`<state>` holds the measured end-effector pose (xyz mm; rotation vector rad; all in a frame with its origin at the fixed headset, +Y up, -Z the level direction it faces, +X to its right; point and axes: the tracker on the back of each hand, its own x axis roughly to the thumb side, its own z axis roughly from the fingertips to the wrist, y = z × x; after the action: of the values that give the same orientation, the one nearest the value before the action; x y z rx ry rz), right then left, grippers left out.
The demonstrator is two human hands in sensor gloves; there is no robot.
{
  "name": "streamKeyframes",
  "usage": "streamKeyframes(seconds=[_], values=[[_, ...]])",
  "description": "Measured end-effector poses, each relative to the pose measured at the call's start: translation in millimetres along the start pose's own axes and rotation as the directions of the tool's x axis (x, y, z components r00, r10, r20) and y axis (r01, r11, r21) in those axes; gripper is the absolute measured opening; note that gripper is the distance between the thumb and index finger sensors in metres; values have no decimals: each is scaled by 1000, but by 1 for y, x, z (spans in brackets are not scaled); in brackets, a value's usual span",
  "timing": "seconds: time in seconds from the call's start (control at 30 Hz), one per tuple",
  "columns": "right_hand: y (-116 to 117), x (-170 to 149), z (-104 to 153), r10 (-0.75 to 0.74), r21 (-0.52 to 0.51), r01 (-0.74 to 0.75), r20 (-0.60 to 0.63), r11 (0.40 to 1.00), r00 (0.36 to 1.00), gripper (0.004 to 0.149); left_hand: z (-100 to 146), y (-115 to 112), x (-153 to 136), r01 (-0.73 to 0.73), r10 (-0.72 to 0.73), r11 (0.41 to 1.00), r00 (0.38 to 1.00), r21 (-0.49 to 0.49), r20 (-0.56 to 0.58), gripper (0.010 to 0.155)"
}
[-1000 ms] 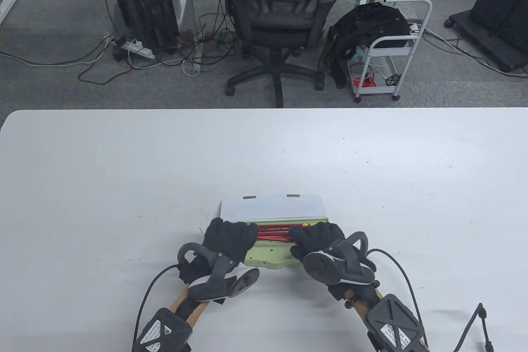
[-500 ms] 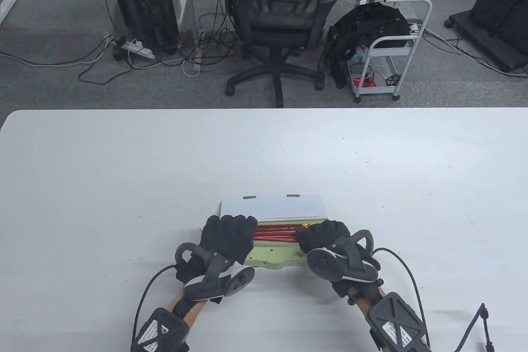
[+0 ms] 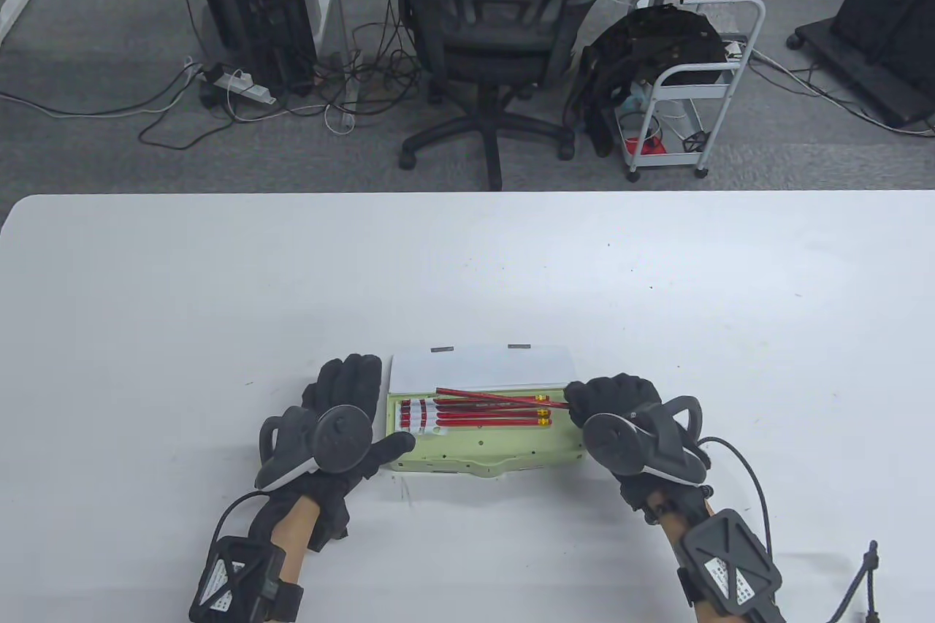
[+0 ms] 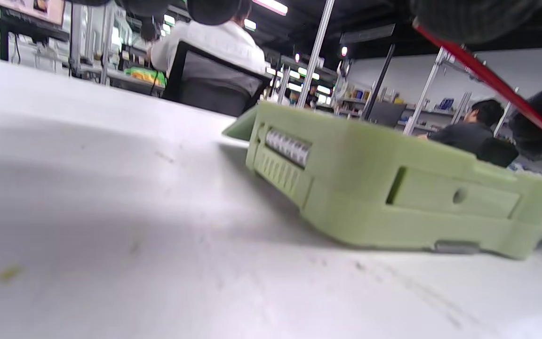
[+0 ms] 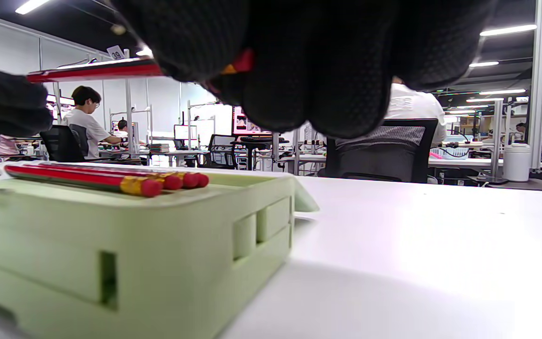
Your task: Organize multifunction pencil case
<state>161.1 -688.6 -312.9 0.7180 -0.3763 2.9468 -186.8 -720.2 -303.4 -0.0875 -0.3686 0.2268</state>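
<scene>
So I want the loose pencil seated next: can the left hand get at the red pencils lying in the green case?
Probably yes: the left hand rests beside the open green plastic pencil case, and the red pencils lie uncovered; only the raised pencil held by the right hand crosses above.

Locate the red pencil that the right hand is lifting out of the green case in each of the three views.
Table view: lifted pencil slants across the open case, above the pencils lying in it; its right end is in the right hand.
Left wrist view: lifted pencil runs diagonally at upper right.
Right wrist view: lifted pencil runs left from the dark fingers at top.
Shared landmark: the green pencil case.
</scene>
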Motion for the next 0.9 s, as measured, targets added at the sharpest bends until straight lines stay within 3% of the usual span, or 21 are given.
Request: streamKeyframes(seconds=[0.1, 0.23, 0.9], values=[[-1, -5, 1, -15, 9, 15, -9, 1000, 1000, 42, -3, -7, 0, 7, -7, 995, 1000, -95, 1, 107], [1, -7, 0, -10, 30, 10, -12, 1000, 1000, 42, -7, -13, 1, 27, -26, 989, 1000, -145, 8, 107], [10, 1, -2, 66, 166, -72, 44, 984, 997, 41, -11, -24, 2, 11, -12, 979, 1000, -206, -4, 105]])
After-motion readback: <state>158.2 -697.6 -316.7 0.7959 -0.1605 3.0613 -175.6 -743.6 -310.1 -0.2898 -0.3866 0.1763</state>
